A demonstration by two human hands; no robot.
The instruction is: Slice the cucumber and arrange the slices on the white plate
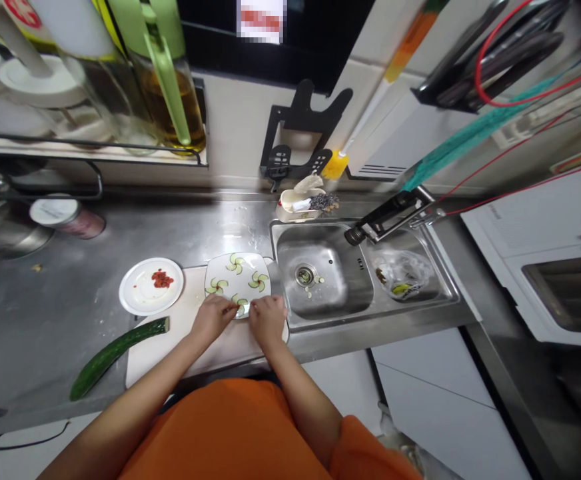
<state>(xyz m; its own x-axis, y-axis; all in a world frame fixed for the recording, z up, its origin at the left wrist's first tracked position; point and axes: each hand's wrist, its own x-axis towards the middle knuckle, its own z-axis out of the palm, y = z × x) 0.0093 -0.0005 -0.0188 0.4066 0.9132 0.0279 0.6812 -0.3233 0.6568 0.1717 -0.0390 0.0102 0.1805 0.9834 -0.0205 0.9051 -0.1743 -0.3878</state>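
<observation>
A white square plate (240,283) carries several pinwheel flowers of thin cucumber slices, some with red centres. It rests on a pale cutting board (235,343). My left hand (215,318) reaches over the plate's near edge, fingers pinched at the nearest cucumber flower (240,303); what they pinch is too small to make out. Just right of that flower, my right hand (268,321) is at the plate's near right edge with fingers bent together, their tips partly hidden. Left of the board, a round white plate (130,293) holds chopped red bits (161,279).
A whole cucumber (115,348) lies partly over the board's left edge. To the right is a steel sink (340,293) with scraps near its drain; its second basin contains a clear plastic bag (408,270). A tin (70,217) and a bottle rack (145,157) stand at the back left.
</observation>
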